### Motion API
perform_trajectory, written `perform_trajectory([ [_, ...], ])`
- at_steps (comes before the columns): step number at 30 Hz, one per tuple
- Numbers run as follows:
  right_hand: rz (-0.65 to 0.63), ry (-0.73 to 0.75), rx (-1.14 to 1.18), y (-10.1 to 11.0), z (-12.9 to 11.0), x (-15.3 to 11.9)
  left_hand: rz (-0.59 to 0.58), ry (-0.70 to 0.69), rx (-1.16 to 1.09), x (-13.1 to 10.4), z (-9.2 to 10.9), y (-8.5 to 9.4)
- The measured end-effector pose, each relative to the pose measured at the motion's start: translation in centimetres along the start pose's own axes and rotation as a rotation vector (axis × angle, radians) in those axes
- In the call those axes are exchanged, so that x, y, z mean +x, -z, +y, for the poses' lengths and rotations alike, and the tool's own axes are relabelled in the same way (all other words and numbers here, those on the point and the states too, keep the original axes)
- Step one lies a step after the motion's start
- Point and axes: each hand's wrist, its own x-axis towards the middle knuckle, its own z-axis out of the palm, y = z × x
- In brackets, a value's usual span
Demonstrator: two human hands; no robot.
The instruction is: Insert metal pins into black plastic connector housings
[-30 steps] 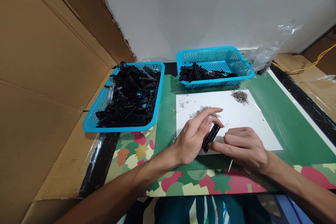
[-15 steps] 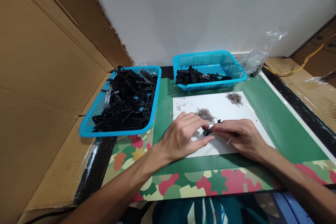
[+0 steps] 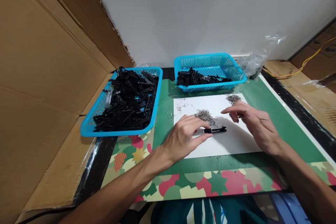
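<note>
My left hand (image 3: 185, 134) pinches one end of a slim black plastic part (image 3: 216, 130) between thumb and fingers. The part lies level just over the white sheet (image 3: 231, 145), its forked end pointing right. Off to the right, my right hand (image 3: 253, 122) is raised above the sheet, index finger reaching left and the other fingers curled. A thin metal rod (image 3: 264, 119) sticks out from its grip, mostly hidden by the fingers. Behind the black part is a pile of tiny metal pieces (image 3: 204, 116), perhaps small springs. A second pile (image 3: 233, 98) lies beyond my right hand.
A blue basket (image 3: 85, 126) heaped with black plastic parts stands at the left. Another blue basket (image 3: 210, 57) at the back holds fewer. Loose metal bits (image 3: 181, 105) lie on the sheet's left. A clear plastic bag (image 3: 254, 61) and cardboard (image 3: 52, 59) flank the table.
My right hand has let go of the black part and moved right and up, the rod still in its grip. My left hand keeps holding the part, now more fully visible.
</note>
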Motion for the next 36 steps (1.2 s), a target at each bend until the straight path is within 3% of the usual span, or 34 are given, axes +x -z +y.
perform_trajectory([
  [4,0.135,-0.084,0.045,0.0,0.5,-0.1,-0.002,-0.001,0.022,-0.1,0.0,-0.1],
  [8,0.132,-0.269,0.026,0.0,-0.1,-0.5,-0.015,-0.026,0.037,-0.2,-0.1,-0.2],
  [17,-0.298,-0.395,0.225,-1.1,-2.9,1.5,-0.037,-0.016,0.03,-0.2,-0.1,-0.5],
  [22,-0.278,-0.305,0.026,-2.1,-3.3,1.5,-0.056,-0.021,0.053,-0.3,-0.3,-0.6],
  [26,-0.338,-0.284,-0.139,-2.3,-3.7,1.2,-0.073,-0.032,0.073,-0.3,-0.2,-0.6],
  [36,-0.354,-0.26,-0.218,-2.5,-3.9,1.1,-0.099,-0.048,0.112,-0.4,0.0,-0.5],
])
